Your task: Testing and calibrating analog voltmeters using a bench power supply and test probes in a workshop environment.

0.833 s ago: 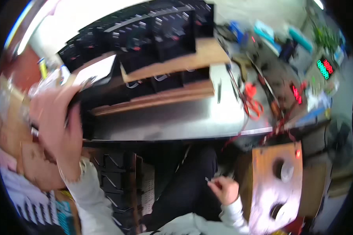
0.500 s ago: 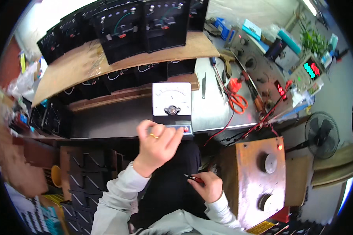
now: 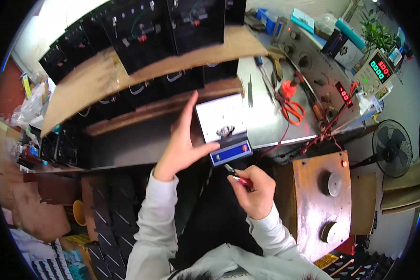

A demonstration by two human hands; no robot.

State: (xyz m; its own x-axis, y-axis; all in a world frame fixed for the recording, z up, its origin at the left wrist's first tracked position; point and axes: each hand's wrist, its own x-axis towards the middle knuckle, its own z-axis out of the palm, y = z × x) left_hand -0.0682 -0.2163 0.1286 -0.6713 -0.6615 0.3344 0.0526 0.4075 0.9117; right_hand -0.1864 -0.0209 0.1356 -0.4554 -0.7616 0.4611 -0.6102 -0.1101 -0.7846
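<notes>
A white-faced analog panel meter point(image 3: 220, 116) with a black lower part stands at the bench's front edge, slightly turned. Along its near side runs a blue terminal strip point(image 3: 230, 153) with a red post at its right end. My left hand point(image 3: 182, 140) is beside the meter's left side, fingers stretched out and apart; its thumb reaches the near left corner and seems to touch it. In my right hand point(image 3: 258, 190), just in front of the strip, is a slim red-and-black tool point(image 3: 242, 180) with a metal tip, its exact kind unclear. The tip points toward the strip.
Several black meter housings point(image 3: 147, 32) stand on a wooden shelf point(image 3: 84, 93), more beneath it. Orange-handled scissors point(image 3: 292, 112) and tweezers point(image 3: 250, 91) lie right of the meter. Beyond are a lit power supply point(image 3: 377, 70) and red leads. A wooden box with knobs point(image 3: 319, 205) stands at right.
My left hand has gone from closed over the strip to spread at the meter's left side. The right hand has risen with its tool to the strip. The meter appears more turned.
</notes>
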